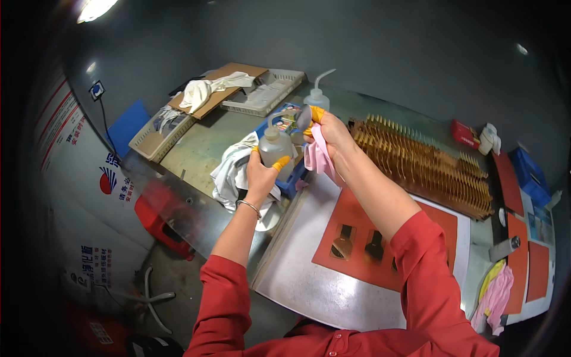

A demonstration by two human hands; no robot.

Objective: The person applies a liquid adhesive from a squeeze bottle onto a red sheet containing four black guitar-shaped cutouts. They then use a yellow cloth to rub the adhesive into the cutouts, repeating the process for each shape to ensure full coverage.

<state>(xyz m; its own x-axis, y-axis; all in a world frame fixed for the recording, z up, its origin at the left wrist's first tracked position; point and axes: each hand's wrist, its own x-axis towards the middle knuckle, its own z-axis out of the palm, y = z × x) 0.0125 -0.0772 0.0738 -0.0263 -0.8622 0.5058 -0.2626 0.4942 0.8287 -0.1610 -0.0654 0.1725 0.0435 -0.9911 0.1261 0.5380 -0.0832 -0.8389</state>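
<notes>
My left hand (264, 174), with orange finger covers, is wrapped round a translucent squeeze bottle (273, 143) with a bent spout. The spout points at a small thin grey piece with a rounded edge (304, 118). My right hand (333, 134), also in orange finger covers, grips that piece together with a pink cloth (319, 154), which hangs below the fingers. What exactly the grey piece is cannot be made out. White cloths (235, 169) lie bunched beside the bottle, next to a blue tray (289, 185) partly hidden behind it.
Another squeeze bottle (317, 100) stands behind my right hand. A brown slotted rack (422, 163) holds many thin pieces. Dark pieces lie on an orange mat (330, 238) in front of me. Pale baskets (270, 101) and a board with cloth (238, 77) are at the far left.
</notes>
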